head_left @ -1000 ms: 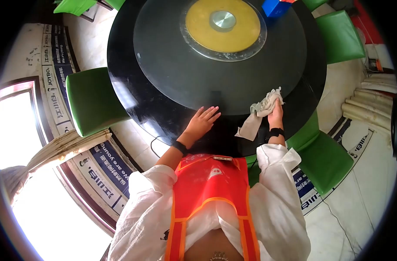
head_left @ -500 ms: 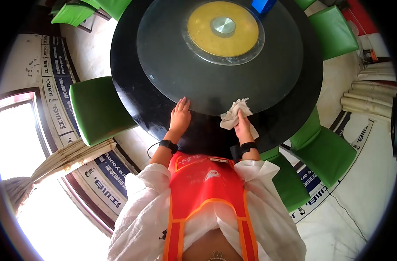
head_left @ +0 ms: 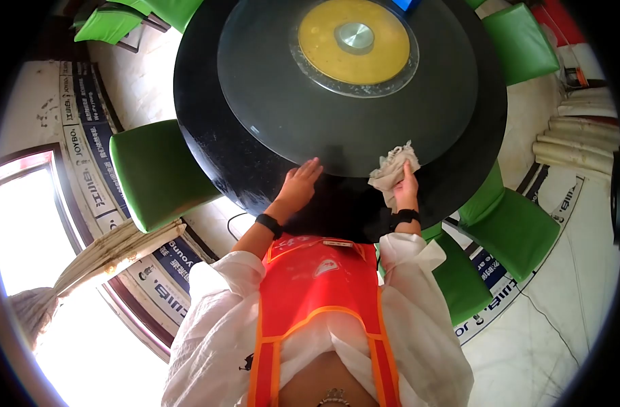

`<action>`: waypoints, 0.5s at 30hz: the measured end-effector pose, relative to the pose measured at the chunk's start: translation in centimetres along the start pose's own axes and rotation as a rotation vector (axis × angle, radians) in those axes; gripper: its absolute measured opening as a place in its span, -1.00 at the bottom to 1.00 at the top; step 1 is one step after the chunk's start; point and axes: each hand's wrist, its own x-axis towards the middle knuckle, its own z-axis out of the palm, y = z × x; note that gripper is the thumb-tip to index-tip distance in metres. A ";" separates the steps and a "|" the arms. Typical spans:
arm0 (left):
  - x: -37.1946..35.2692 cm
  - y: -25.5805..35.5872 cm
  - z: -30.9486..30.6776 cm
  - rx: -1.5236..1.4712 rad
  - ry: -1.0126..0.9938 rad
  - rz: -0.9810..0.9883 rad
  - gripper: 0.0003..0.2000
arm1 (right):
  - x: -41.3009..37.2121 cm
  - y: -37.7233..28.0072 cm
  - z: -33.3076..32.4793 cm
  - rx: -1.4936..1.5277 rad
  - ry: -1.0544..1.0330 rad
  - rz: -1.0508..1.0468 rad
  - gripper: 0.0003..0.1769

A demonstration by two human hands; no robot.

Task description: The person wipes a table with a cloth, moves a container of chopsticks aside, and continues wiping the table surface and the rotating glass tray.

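Note:
A crumpled, off-white cloth (head_left: 391, 169) is bunched in my right hand (head_left: 406, 188), near the front right rim of the glass turntable (head_left: 283, 108). The turntable lies on a round black table (head_left: 208, 129), with a yellow disc and a silver hub at its middle. My left hand (head_left: 299, 184) rests by the turntable's front edge, fingers stretched out, holding nothing. Dark bands circle both wrists.
Green chairs stand around the table, one at the left (head_left: 154, 173) and another at the right (head_left: 510, 234). A blue object (head_left: 406, 3) shows at the top edge. A tied curtain (head_left: 113, 247) hangs by the bright window at the left. A cable (head_left: 551, 322) runs along the floor.
My right hand has moved right with the cloth. My left hand has also shifted right along the turntable's edge. The view has shifted a little, and less of the blue object shows.

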 end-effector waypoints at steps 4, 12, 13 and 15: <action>0.3 0.8 -1.0 -0.099 0.021 0.227 -0.52 | -0.9 -2.4 0.6 0.039 0.035 -0.269 -0.67; -0.4 -2.4 -1.2 -0.083 0.143 -0.023 -0.46 | -4.8 5.7 3.6 -0.136 0.036 -0.202 -0.60; -0.6 -2.7 -1.1 -0.052 0.115 -0.032 -0.43 | -5.6 7.1 4.0 -0.165 -0.038 -0.197 -0.59; -0.7 -3.1 0.1 -0.006 0.074 -0.022 -0.38 | -7.2 8.6 5.7 -0.186 0.041 0.020 -0.58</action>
